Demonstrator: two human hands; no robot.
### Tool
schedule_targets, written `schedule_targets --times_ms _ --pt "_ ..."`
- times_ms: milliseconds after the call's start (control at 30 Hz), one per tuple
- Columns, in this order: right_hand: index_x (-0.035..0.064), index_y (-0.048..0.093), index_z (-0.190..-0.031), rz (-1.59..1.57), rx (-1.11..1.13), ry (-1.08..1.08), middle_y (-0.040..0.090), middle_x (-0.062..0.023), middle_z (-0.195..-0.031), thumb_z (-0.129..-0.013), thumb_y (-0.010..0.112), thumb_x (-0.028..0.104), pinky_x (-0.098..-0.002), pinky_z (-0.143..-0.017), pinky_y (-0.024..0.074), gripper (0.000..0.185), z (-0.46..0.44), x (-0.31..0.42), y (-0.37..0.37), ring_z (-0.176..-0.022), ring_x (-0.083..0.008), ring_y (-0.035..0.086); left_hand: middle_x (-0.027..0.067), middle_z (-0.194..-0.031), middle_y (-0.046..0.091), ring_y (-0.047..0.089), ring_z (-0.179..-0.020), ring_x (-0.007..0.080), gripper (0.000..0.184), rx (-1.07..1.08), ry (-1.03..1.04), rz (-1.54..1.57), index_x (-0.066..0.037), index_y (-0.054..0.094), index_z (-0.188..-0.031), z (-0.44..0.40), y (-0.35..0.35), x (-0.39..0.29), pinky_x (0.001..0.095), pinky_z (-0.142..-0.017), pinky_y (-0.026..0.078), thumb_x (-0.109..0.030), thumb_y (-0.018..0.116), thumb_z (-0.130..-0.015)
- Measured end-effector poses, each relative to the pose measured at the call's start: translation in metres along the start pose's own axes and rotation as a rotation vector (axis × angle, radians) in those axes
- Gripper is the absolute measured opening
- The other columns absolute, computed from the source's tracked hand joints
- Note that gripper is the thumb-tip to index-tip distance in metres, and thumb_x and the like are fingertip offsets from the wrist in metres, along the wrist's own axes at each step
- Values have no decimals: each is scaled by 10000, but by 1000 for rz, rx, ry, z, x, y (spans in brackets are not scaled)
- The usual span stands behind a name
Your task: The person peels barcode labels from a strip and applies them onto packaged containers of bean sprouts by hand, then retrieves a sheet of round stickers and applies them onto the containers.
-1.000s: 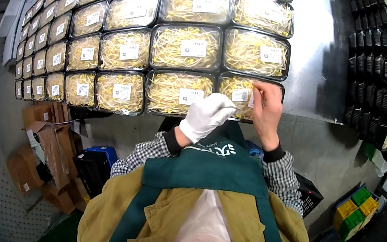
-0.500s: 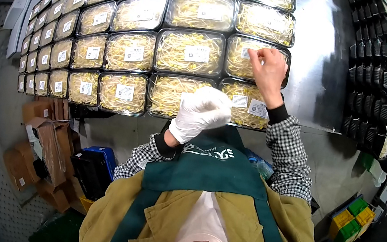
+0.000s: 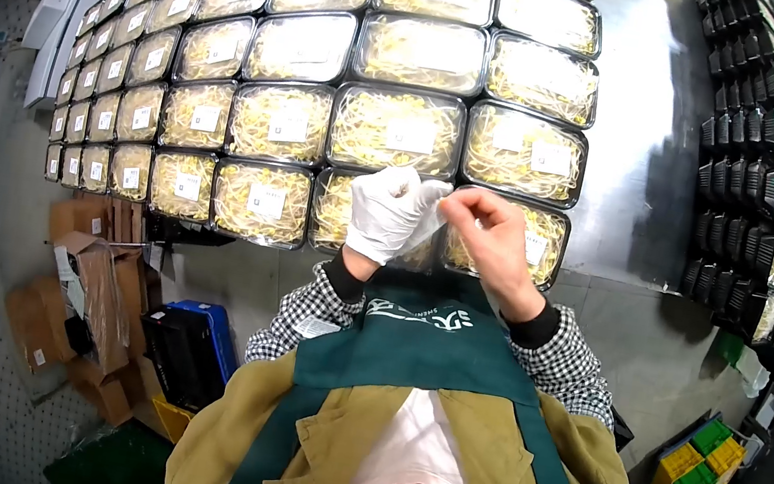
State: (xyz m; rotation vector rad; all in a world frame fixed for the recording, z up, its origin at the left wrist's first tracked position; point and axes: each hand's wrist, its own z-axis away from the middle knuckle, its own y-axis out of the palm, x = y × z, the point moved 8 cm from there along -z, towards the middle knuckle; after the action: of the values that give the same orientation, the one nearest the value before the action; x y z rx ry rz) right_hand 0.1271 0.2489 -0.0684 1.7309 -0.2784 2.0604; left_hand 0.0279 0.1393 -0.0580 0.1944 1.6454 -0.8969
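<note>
My left hand [image 3: 393, 213], in a white glove, is closed above the front row of packed trays. Whatever lies between its fingers cannot be made out. My bare right hand [image 3: 496, 244] pinches close against the left fingertips, its thumb and forefinger together; what it grips is too small to tell. Beneath it sits a clear-lidded tray of bean sprouts [image 3: 552, 230], partly covered by the hand, with a white label showing. Just behind that is another bean sprout tray [image 3: 519, 177] bearing two white labels [image 3: 550, 158]. The tray under my left hand is mostly hidden.
Rows of labelled sprout trays [image 3: 279, 124] cover the metal table [image 3: 633, 159]. Stacked trays [image 3: 768, 201] stand at the right. Cardboard boxes [image 3: 80, 295] and a black crate [image 3: 177, 351] are on the floor at left, yellow and green crates [image 3: 699, 459] at lower right.
My right hand has come back from the second-row tray to meet my left hand, uncovering two labels there. The view has shifted slightly, so the trays appear lower and further right.
</note>
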Motion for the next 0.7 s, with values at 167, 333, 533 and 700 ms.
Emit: schedule_targets --times_ms 167,333,533,700 --pt "12 681 -917 487 -397 -207 692 -86 -829 -866 656 240 -269 -667 465 236 -103 23 -104 -717 -152 621 51 -889 660 587 -804 84 164 438 -294 561 -17 663 -971 12 26 -17 240 -713 472 -129 663 -851" --pt "114 666 -832 1252 -476 -403 599 -82 -920 -789 694 386 -425 -813 391 277 -183 19 -123 -940 -268 548 57 -1055 641 591 -941 108 266 312 -207 703 -3 582 -1156 17 7 -55 253 -830 472 -55 579 -895" --pt "68 622 -1004 1121 -584 -596 604 -102 -935 -852 641 240 -402 -793 418 230 -168 30 -123 -928 -284 571 64 -987 632 604 -898 162 163 309 147 285 -16 637 -1025 -2 -9 -53 266 -806 469 -28 549 -888" --pt "39 670 -995 36 225 3 677 -34 -923 -912 625 238 -270 -707 487 221 -76 15 -19 -788 -105 602 43 -784 619 572 -699 105 40 -75 30 84 -10 652 -839 -16 -19 -37 246 -630 459 -30 630 -867"
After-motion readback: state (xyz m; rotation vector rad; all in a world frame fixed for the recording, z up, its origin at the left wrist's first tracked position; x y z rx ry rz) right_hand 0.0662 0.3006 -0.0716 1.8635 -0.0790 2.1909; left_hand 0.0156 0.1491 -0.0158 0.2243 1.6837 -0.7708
